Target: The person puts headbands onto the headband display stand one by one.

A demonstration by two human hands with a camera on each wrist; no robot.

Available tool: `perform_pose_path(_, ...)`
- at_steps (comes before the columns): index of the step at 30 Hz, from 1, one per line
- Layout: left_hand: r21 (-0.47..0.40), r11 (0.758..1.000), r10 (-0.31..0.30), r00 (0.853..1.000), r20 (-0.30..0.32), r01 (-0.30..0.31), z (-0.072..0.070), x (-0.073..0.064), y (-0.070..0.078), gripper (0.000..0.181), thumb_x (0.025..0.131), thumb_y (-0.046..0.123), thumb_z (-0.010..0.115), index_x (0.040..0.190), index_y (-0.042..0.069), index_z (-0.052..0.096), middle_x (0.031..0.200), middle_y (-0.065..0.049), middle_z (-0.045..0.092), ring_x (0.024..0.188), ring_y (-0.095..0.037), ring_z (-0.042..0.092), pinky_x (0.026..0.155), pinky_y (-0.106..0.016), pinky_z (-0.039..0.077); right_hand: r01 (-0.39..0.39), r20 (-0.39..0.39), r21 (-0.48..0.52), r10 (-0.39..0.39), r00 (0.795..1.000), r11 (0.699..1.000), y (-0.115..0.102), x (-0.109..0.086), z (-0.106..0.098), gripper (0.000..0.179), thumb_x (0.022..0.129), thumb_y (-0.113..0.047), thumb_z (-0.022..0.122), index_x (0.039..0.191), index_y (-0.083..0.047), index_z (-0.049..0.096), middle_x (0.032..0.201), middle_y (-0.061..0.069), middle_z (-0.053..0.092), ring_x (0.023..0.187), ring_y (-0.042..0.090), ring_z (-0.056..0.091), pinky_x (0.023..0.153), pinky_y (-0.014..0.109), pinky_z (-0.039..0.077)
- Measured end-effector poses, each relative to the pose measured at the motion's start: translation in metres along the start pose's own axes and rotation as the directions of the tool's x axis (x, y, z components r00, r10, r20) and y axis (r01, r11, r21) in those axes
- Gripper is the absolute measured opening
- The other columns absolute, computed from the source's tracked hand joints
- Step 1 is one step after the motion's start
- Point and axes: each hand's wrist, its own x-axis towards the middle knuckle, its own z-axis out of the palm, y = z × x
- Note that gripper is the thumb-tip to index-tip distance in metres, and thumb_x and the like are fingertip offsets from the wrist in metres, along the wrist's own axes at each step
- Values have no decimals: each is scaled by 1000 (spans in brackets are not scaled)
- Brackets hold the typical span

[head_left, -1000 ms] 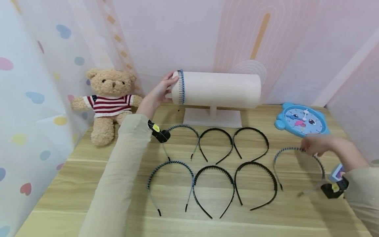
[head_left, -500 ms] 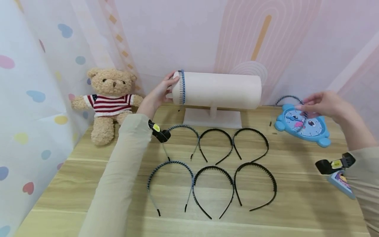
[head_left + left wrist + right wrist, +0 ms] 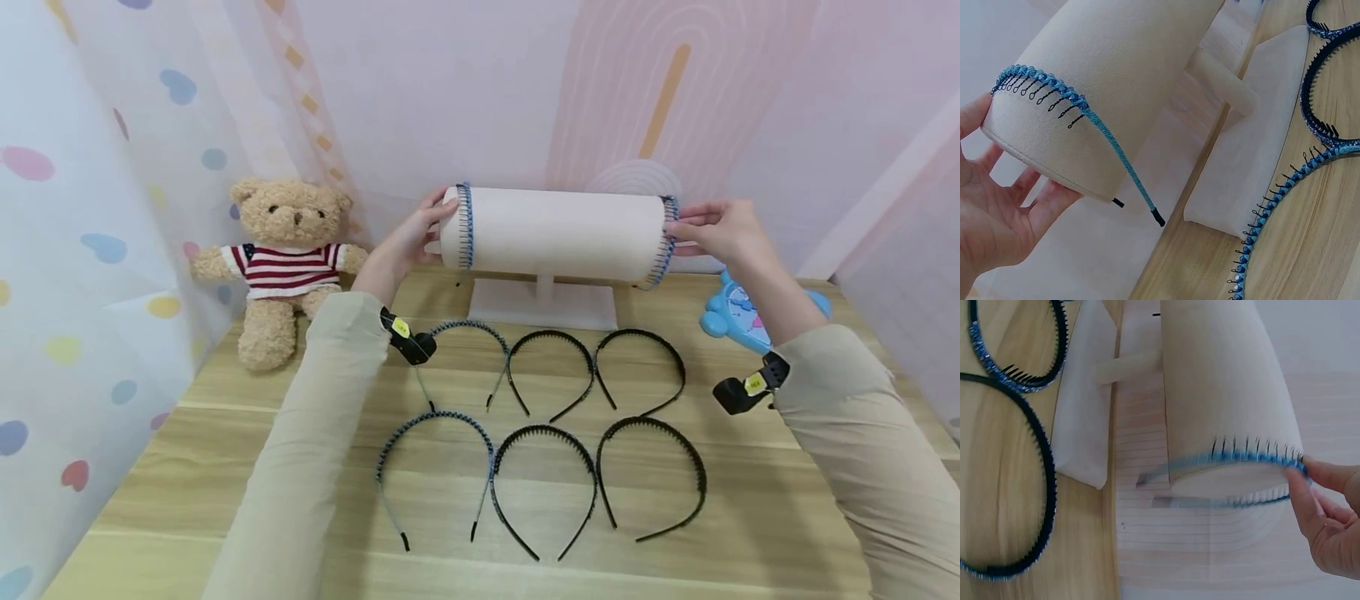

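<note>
A pale cylindrical headband display stand [image 3: 562,233] stands at the back of the table. My left hand [image 3: 405,242] holds its left end, with fingers spread about the rim in the left wrist view. Beside those fingers a blue braided headband [image 3: 1110,137] with small black loop teeth is fitted over the cylinder. At the right end, my right hand [image 3: 727,233] pinches another blue toothed headband [image 3: 1247,456] between thumb and fingers. That band straddles the cylinder's rim, its legs blurred in the right wrist view.
Several headbands lie in two rows before the stand, including a blue one [image 3: 437,414] and a black one [image 3: 543,429]. A teddy bear [image 3: 288,237] sits left. A blue clock [image 3: 723,308] lies at right, partly behind my right forearm.
My right hand has lifted the blue headband from the table's right side, carried it over the clock and brought it leftward to the stand's right end. The left hand stays at the left end.
</note>
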Motion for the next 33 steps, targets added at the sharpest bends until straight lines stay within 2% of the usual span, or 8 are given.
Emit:
perform_pose_path(3,0,1000,2,1000,-1,-2,-2,-1,0,57,93,42,46,142,43,18,150,6,21,135,-25,21,106,-52,27,18,-2,15,-18,1000,1000,1,7,6,48,79,-24,69,115,3,51,74,-15,62,64,-1,62,60,18,53)
perform_pose_path(6,-2,1000,-4,1000,-3,4,0,-3,2,57,93,42,45,142,44,18,149,6,22,135,-24,21,106,-51,28,49,30,-95,-46,998,994,3,10,3,64,81,-30,67,134,-6,41,107,-2,62,91,8,63,78,28,54)
perform_pose_path(10,-3,1000,-1,1000,-8,1,0,-5,4,57,93,42,45,142,44,17,149,6,23,135,-24,21,106,-51,28,192,159,-312,-148,976,930,4,16,-4,74,88,-38,58,147,-19,18,152,10,21,134,38,29,105,57,27)
perform_pose_path(13,1,1000,5,1000,2,-5,0,-5,6,57,93,42,45,142,44,17,150,6,22,135,-24,21,106,-51,28,271,244,-349,-192,951,897,5,20,-7,67,90,-37,54,146,-20,22,154,7,11,138,43,10,107,62,12)
perform_pose_path(19,-2,1000,10,1000,-1,-10,-2,-6,7,57,93,41,44,143,43,15,149,5,22,135,-24,21,107,-51,27,333,328,-394,-208,921,857,-4,23,-3,62,92,-35,51,144,-13,26,153,8,14,140,35,8,110,58,10)
perform_pose_path(24,-5,1000,17,1000,4,-17,-5,-2,5,58,93,41,44,143,43,15,149,5,22,134,-24,22,106,-51,28,426,405,-479,-237,883,768,-19,25,19,64,92,-36,51,144,-11,25,153,10,15,141,34,7,111,55,9)
perform_pose_path(28,5,1000,18,1000,4,-18,-5,-2,5,58,92,42,45,143,43,16,149,6,23,134,-24,24,105,-50,29,522,457,-536,-292,840,664,-30,30,43,67,91,-34,55,143,-4,26,151,17,19,140,37,13,113,51,11)
perform_pose_path(33,0,1000,19,1000,3,-19,-1,-8,6,58,93,41,45,143,43,16,150,5,21,135,-25,22,106,-51,28,587,499,-610,-317,806,532,-40,36,70,92,76,-39,72,143,0,23,150,18,20,139,34,17,114,45,14)
